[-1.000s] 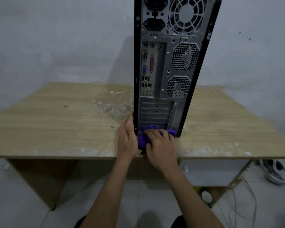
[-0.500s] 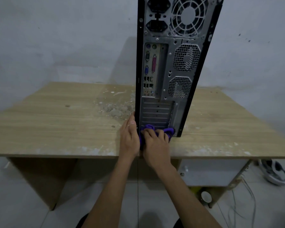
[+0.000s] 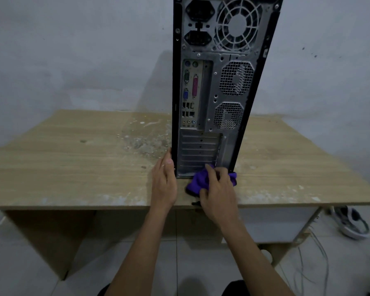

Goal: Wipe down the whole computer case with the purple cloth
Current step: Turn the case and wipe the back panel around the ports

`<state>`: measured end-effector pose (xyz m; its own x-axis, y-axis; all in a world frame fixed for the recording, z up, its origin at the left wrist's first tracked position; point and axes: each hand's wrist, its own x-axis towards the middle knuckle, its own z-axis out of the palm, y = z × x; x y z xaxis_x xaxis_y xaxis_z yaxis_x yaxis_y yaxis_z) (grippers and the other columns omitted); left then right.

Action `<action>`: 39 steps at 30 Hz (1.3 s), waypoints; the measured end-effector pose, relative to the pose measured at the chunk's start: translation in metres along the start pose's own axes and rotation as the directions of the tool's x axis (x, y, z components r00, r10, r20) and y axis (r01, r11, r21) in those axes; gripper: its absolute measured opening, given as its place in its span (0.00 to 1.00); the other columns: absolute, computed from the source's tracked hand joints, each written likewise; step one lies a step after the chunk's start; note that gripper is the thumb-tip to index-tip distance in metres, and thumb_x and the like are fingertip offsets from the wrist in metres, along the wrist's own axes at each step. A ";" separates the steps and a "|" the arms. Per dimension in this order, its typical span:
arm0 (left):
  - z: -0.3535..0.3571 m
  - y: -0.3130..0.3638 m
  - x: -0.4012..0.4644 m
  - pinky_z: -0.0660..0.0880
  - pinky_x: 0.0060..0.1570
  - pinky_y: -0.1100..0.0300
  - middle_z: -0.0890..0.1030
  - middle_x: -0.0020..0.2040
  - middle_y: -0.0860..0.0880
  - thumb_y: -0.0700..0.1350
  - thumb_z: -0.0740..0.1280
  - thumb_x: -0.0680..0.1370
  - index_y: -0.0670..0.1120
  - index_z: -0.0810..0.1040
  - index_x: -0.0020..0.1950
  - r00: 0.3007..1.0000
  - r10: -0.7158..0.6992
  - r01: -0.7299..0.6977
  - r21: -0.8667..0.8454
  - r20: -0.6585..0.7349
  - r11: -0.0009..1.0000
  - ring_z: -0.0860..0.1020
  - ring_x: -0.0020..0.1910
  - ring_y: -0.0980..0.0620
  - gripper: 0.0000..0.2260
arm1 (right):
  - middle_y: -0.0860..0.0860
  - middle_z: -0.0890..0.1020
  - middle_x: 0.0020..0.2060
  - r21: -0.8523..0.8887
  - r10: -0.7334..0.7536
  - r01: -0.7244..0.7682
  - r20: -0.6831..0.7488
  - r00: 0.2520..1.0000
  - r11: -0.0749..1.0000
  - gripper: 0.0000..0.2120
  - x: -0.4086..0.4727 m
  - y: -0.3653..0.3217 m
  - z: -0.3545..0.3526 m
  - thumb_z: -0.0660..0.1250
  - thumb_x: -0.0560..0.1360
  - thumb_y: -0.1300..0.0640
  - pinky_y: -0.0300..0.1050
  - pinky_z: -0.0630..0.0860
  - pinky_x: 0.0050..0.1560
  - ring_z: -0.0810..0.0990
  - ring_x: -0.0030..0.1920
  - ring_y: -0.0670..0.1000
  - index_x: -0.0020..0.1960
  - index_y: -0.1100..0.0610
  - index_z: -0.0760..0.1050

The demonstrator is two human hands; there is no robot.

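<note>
Wiping case foot: your right hand (image 3: 217, 189) bunches purple cloth (image 3: 199, 181); left hand (image 3: 165, 180) flat, steadying computer case (image 3: 214, 86) towering above.

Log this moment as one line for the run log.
stage: wiping rear panel, bottom edge | right hand: holds purple cloth | left hand: flat against computer case side | case: upright on table

The computer case (image 3: 220, 86) stands upright on the desk (image 3: 73, 167), its rear panel toward the person. The left hand (image 3: 163, 184) lies against its lower left edge. The right hand (image 3: 219, 192) holds the cloth (image 3: 198, 182) at its base; a shoe (image 3: 350, 223) lies on the floor, right.
</note>
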<state>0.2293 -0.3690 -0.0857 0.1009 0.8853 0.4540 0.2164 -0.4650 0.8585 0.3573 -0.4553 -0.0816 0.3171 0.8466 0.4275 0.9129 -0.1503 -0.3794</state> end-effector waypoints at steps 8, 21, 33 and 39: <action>0.001 -0.004 0.001 0.63 0.75 0.45 0.69 0.76 0.53 0.62 0.42 0.83 0.53 0.65 0.78 1.000 0.000 0.000 0.002 -0.010 1.000 0.65 0.76 0.53 0.28 | 0.58 0.67 0.69 0.039 0.070 -0.068 -0.052 0.996 0.997 0.33 -0.006 -0.004 0.008 0.69 0.74 0.59 0.49 0.77 0.58 0.74 0.60 0.56 0.77 0.61 0.63; 0.006 -0.008 0.004 0.66 0.72 0.44 0.71 0.74 0.52 0.59 0.44 0.85 0.51 0.65 0.78 0.998 0.061 -0.060 0.002 -0.006 0.998 0.68 0.74 0.52 0.26 | 0.56 0.72 0.64 -0.168 -0.053 0.056 0.018 0.998 0.984 0.24 0.008 -0.023 0.011 0.69 0.73 0.57 0.56 0.70 0.62 0.72 0.59 0.59 0.69 0.56 0.73; 0.004 -0.010 0.006 0.66 0.72 0.44 0.72 0.74 0.51 0.59 0.44 0.85 0.51 0.67 0.77 0.999 0.047 -0.047 -0.006 -0.021 0.999 0.69 0.73 0.52 0.26 | 0.57 0.70 0.62 -0.072 -0.048 0.050 0.021 0.999 0.996 0.24 0.007 -0.020 0.005 0.68 0.74 0.53 0.50 0.68 0.60 0.73 0.58 0.57 0.70 0.53 0.73; 0.002 -0.008 0.004 0.66 0.73 0.45 0.71 0.74 0.52 0.60 0.44 0.84 0.51 0.66 0.78 1.000 0.022 -0.022 -0.010 -0.014 1.000 0.67 0.74 0.54 0.27 | 0.57 0.70 0.64 -0.004 -0.056 0.057 0.098 0.994 0.998 0.28 -0.003 -0.003 0.000 0.70 0.74 0.58 0.48 0.67 0.64 0.70 0.62 0.56 0.73 0.53 0.70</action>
<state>0.2301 -0.3619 -0.0912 0.0925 0.8745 0.4761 0.2047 -0.4847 0.8504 0.3539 -0.4579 -0.0819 0.2387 0.8996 0.3658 0.9306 -0.1042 -0.3509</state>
